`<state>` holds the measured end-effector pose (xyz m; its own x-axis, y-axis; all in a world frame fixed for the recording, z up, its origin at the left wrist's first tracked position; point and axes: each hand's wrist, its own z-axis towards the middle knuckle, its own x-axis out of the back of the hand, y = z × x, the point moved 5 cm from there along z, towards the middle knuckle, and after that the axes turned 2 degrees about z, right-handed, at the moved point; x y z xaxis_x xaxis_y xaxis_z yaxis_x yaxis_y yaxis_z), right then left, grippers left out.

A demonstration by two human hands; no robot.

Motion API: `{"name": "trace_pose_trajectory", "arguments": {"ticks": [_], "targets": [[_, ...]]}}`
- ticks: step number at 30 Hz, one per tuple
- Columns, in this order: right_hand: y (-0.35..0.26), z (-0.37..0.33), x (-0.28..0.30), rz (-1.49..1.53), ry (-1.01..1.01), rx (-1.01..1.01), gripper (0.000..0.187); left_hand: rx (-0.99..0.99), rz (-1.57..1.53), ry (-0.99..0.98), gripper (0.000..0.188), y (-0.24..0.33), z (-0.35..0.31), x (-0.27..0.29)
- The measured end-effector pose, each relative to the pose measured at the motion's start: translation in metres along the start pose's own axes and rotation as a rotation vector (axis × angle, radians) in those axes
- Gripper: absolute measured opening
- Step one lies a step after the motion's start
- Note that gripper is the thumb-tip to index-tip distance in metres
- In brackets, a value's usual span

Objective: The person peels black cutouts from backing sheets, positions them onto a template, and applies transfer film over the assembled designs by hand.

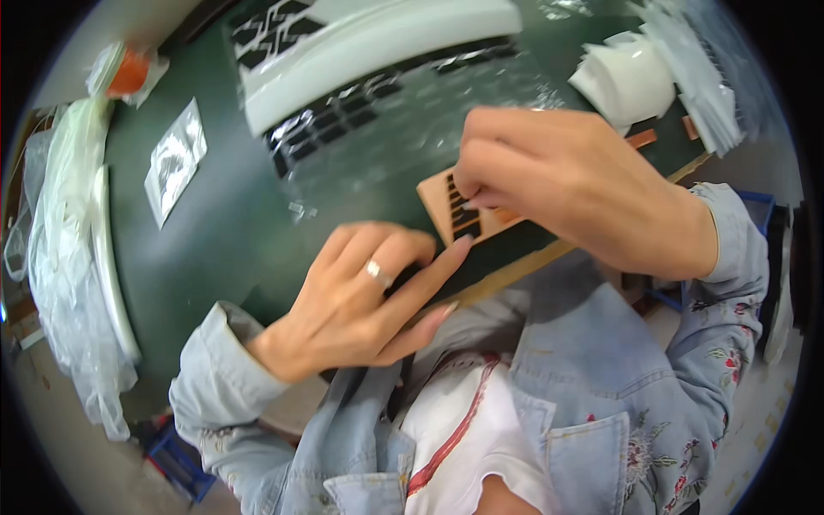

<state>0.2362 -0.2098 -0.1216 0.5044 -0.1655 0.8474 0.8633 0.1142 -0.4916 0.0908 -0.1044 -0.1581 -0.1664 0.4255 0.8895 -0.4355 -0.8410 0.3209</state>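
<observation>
A small tan card (434, 199) lies near the front edge of the table, with a row of black strips (466, 226) on it and an orange patch at its right. Resting at the card's near edge is the index fingertip of my left hand (348, 300); the thumb stands apart, the other fingers are bent, and a ring is on one. Over the card's right part, my right hand (571, 184) has its fingers pinched together. Whatever is between those fingertips is hidden by the hand.
Beyond the card lies clear plastic sheeting with black squares (318, 129), under a long white roll (378, 60). A silvery packet (176, 163) and plastic bags (73, 257) are at left. White rolled material (631, 81) and an orange-brown strip (641, 138) lie at right.
</observation>
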Motion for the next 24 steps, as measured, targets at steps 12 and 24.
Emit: {"name": "trace_pose_trajectory", "arguments": {"ticks": [12, 24], "targets": [[0.249, -0.069, 0.191, -0.419, 0.214, -0.372, 0.011, 0.03, 0.023, -0.262, 0.071, 0.004, 0.0, -0.007], [0.296, -0.082, 0.165, -0.655, 0.125, -0.512, 0.013, 0.064, -0.038, -0.285, 0.073, 0.003, 0.004, -0.006]]}}
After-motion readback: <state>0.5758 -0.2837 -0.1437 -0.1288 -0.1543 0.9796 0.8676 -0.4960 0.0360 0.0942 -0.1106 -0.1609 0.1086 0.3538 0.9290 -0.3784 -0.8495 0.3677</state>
